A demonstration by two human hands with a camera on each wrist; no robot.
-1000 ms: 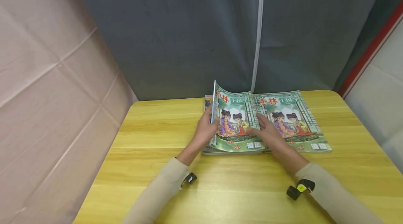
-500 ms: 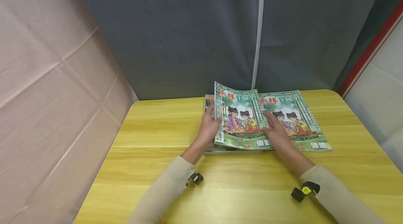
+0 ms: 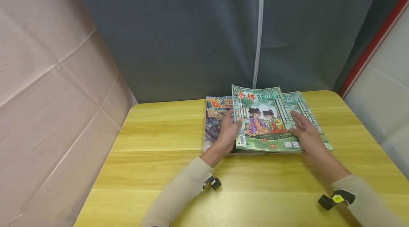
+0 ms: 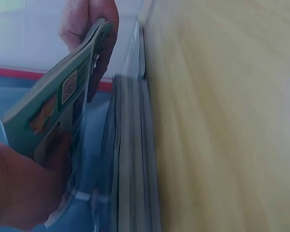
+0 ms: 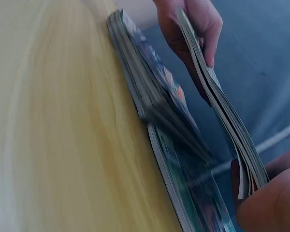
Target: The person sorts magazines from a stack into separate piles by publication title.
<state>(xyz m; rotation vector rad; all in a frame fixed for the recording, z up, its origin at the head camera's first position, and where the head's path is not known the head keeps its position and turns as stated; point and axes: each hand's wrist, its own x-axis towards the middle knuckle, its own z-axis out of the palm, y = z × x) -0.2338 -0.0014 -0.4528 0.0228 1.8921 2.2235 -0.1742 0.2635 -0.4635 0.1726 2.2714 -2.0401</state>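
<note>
A green-covered magazine with two cartoon figures is held up between both hands, raised off the things below. My left hand grips its left edge, thumb on the cover. At the right edge my right hand pinches it, thumb on top and fingers beneath. In the right wrist view its page edges show as thick, perhaps more than one copy. Below on the left lies a stack of magazines, the top one with a bicycle picture. A matching green magazine lies to the right, partly covered by the held one.
The yellow wood-grain table extends left and in front of the magazines. A dark grey curtain hangs right behind its back edge. Pale cloth stands at the left, and a white panel with a red strip at the right.
Both hands have carried the green magazine to the right, from over the stack to partly over the matching magazine. More of the stack's bicycle cover now shows.
</note>
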